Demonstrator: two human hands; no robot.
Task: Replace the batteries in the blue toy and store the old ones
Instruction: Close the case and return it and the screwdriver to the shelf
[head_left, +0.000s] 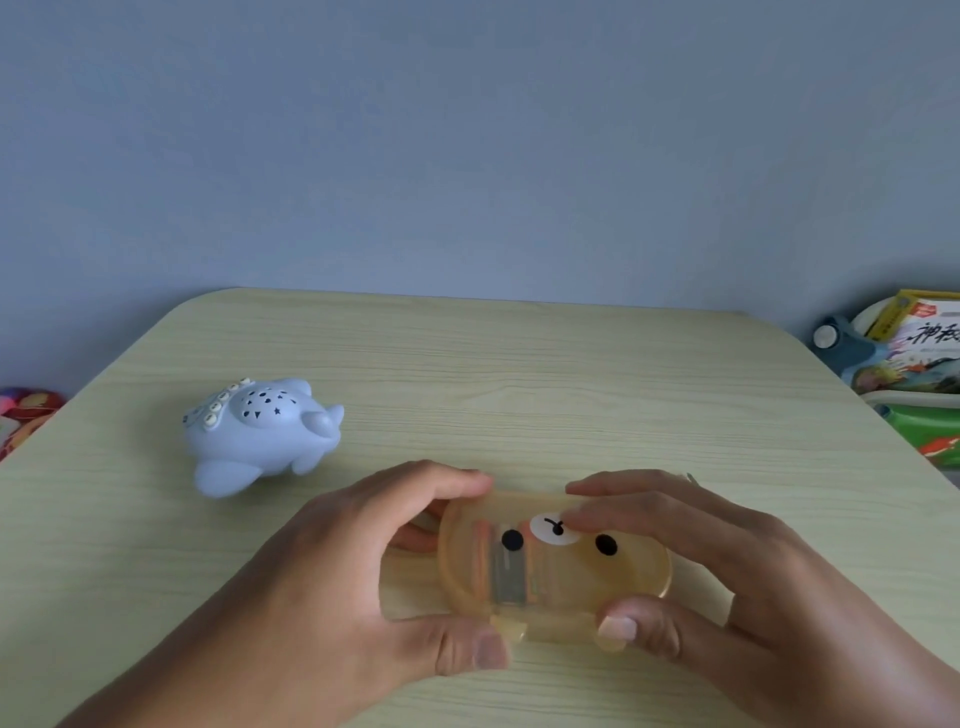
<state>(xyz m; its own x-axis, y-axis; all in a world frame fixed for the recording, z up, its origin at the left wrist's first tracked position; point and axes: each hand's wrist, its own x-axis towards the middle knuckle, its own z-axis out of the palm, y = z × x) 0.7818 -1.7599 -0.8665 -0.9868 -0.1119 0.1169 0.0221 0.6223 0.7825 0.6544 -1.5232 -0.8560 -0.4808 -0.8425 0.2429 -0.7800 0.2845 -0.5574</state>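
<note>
A translucent orange box (561, 569) with a bear face on its lid lies near the table's front edge. Through the lid I can make out batteries (511, 571) inside, blurred. My left hand (358, 571) grips the box's left end, thumb at the near side and fingers over the far side. My right hand (691, 566) grips the right end, thumb on the near edge and fingers resting on the lid. The blue toy (260, 436), an animal shape with a star-pierced dome and a row of white buttons, sits upright on the table to the far left, apart from both hands.
The pale wood-grain table (519, 374) has rounded far corners against a grey-blue wall. Right of the table stands a stack of boxes and books (919, 358). A colourful soft item (26, 415) shows at the left edge.
</note>
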